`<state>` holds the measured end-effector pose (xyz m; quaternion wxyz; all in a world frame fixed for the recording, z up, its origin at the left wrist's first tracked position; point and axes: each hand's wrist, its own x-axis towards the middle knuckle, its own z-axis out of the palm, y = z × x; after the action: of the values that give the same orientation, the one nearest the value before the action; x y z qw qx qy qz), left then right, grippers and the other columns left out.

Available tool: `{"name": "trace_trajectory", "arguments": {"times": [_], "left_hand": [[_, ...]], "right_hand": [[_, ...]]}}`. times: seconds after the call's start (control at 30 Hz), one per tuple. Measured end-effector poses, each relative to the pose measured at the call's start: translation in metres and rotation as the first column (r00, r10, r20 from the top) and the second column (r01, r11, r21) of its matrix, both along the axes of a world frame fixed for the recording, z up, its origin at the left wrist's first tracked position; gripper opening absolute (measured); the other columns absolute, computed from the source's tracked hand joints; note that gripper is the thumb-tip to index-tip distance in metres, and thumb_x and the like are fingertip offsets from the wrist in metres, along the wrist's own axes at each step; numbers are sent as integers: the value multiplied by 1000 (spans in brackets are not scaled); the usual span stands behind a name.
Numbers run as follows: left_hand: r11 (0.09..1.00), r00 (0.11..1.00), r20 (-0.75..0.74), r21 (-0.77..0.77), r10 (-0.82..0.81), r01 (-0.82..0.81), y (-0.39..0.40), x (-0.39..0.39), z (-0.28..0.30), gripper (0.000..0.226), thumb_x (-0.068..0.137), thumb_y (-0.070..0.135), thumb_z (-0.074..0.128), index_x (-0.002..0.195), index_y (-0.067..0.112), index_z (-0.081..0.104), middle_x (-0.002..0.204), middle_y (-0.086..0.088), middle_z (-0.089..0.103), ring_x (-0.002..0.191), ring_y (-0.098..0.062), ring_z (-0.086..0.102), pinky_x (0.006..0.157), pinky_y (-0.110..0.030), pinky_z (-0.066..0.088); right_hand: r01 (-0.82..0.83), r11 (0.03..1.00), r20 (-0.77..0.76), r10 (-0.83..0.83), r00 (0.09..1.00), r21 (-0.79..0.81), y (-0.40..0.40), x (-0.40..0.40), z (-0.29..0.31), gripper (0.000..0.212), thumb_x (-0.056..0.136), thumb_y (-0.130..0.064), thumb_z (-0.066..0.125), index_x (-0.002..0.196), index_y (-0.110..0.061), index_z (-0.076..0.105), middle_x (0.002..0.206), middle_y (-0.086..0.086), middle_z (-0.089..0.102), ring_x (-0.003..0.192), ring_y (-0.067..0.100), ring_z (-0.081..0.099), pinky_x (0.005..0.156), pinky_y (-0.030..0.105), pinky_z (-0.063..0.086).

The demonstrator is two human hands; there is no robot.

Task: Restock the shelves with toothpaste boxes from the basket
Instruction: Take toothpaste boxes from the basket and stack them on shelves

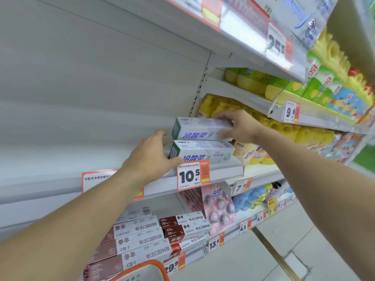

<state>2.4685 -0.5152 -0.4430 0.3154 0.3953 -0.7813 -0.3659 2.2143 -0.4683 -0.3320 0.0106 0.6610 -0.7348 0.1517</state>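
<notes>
1. The right hand (239, 126) grips the right end of a white toothpaste box (199, 128), fingers curled over its top and thumb under, holding it just above a second white toothpaste box (203, 152) that lies on the shelf (229, 169)
2. The left hand (151, 157) rests at the left end of the lower box, fingers relaxed and mostly straight, thumb touching its front corner; it holds nothing
3. Both boxes sit at the right end of the shelf, behind the 10.5 price tag (192, 175)
4. To the left the shelf shows no stock, so restocking looks barely begun: one box placed, one being stacked
5. The orange basket rim (142, 268) shows at the near bottom edge; its contents are hidden
6. The shelf below holds brown-and-white toothpaste boxes (138, 240)
</notes>
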Motion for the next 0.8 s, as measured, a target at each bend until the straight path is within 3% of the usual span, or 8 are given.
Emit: {"name": "trace_trajectory", "arguments": {"times": [0.07,0.23,0.3,0.4,0.5,0.57,0.73,0.8], "left_hand": [[1000,999,37,-8,25,-25,-1,-2,2,95,73,47,82,149,19,32,135,0,61,119,-20,61,100,-44,48],[998,993,115,-56,-32,39,0,-4,5,54,75,51,71,122,33,53,119,12,69,100,-17,68,87,-42,54],[994,981,189,-93,-35,54,1,-5,7,39,79,49,65,115,36,59,107,16,72,95,-15,68,82,-40,56],[995,981,195,-99,0,19,2,-13,11,26,81,37,67,104,25,68,97,6,74,90,-20,69,79,-40,57],[993,978,209,-119,24,1,9,-27,15,19,84,30,72,98,17,70,92,-1,73,88,-25,67,78,-40,56],[988,973,223,-154,55,-20,17,-37,15,20,86,29,71,100,15,69,94,-3,71,88,-28,66,77,-40,56],[965,960,244,-253,140,-76,29,-51,9,20,94,29,63,108,16,64,98,-5,70,88,-30,64,73,-37,52],[953,951,267,-292,159,-77,32,-51,9,22,97,31,59,112,16,61,97,-6,70,86,-30,63,67,-35,47]], "right_hand": [[-13,995,-48,18,999,96,-4,2,0,55,77,-7,80,129,-15,63,119,-5,63,108,10,55,81,11,37],[50,952,-103,-20,994,302,-10,12,-4,56,87,-4,59,138,-24,57,147,-5,50,134,14,44,101,14,27],[75,934,-60,-58,997,349,-8,15,-5,57,87,-4,54,139,-28,57,152,-6,44,140,15,38,110,19,26],[33,936,42,-51,998,351,2,11,-5,57,86,-4,59,137,-28,59,150,-6,47,140,13,38,117,28,27],[-16,934,61,-6,998,358,17,-4,-6,53,86,-28,74,137,-31,59,149,-9,48,140,10,38,118,30,27],[-37,947,22,32,999,320,26,-18,-11,56,84,-40,76,136,-31,58,148,-11,49,138,8,41,114,24,28],[-105,976,6,106,994,189,39,-37,-34,52,92,-31,68,142,-29,53,153,-7,41,143,10,34,112,19,24],[-129,981,10,129,992,143,41,-37,-44,49,97,-28,62,145,-27,49,156,-8,37,146,12,31,117,23,21]]}}
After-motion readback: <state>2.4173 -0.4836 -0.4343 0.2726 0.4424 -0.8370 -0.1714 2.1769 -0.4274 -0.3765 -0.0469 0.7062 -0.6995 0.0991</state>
